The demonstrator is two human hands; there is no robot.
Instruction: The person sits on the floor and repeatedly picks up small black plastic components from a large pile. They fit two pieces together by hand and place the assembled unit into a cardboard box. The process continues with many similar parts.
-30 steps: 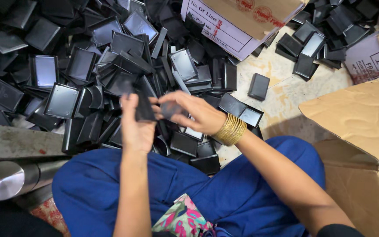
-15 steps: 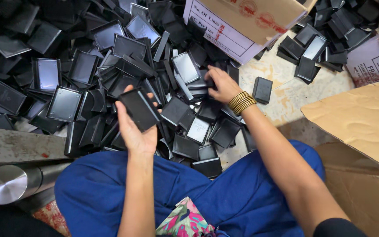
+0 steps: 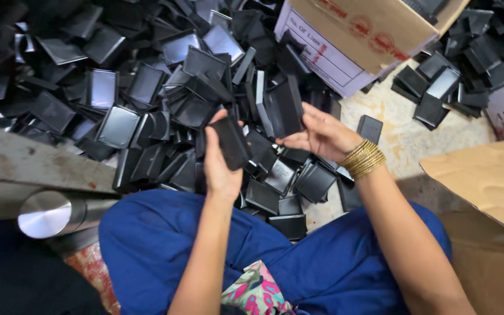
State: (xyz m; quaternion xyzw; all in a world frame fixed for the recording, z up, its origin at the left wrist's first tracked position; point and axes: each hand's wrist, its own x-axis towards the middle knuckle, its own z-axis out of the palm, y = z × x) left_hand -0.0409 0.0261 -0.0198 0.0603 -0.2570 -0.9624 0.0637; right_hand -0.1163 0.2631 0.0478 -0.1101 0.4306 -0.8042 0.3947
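My left hand [image 3: 221, 163] grips a flat black rectangular case piece [image 3: 229, 142] and holds it up over the heap. My right hand [image 3: 320, 134], with gold bangles [image 3: 364, 158] on the wrist, holds a second black case piece [image 3: 284, 108] lifted just to the right of the first. The two pieces are close together but apart. Below and around both hands lies a large pile of black case pieces [image 3: 147, 99], many open side up. My knees in blue cloth [image 3: 164, 245] are at the bottom of the view.
A cardboard box with a white printed label [image 3: 351, 35] stands at the top right, more black pieces [image 3: 456, 64] beyond it. A brown cardboard box [image 3: 491, 198] fills the right edge. A grey metal bar and a shiny cylinder end [image 3: 45, 213] lie at the left.
My right hand has drawn back from the pile with a black piece and raised it next to the one in my left hand, which has risen a little.
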